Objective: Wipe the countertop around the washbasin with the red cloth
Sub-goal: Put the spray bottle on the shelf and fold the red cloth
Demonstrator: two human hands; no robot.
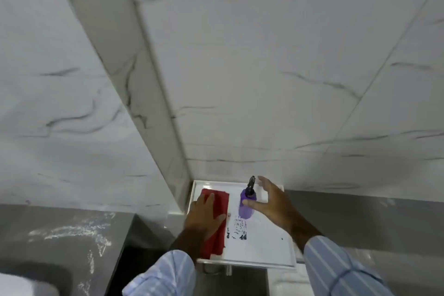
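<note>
The red cloth (217, 221) lies folded along the left side of a white tray (264, 252). My left hand (204, 217) rests flat on top of the cloth, fingers spread, pressing it down. A purple spray bottle (247, 204) with a black nozzle stands upright on the tray to the right of the cloth. My right hand (271, 202) is open beside the bottle, thumb touching its side, fingers curved behind it and not closed. The grey countertop (67, 230) with white smears lies at the lower left, with the washbasin (31, 279) in the corner.
White marble-patterned wall tiles (264, 79) fill most of the view, with a protruding wall corner (153, 94) running down to the tray. Black printed marks (239, 228) show on the tray's surface. A grey band (360, 218) runs along the wall to the right.
</note>
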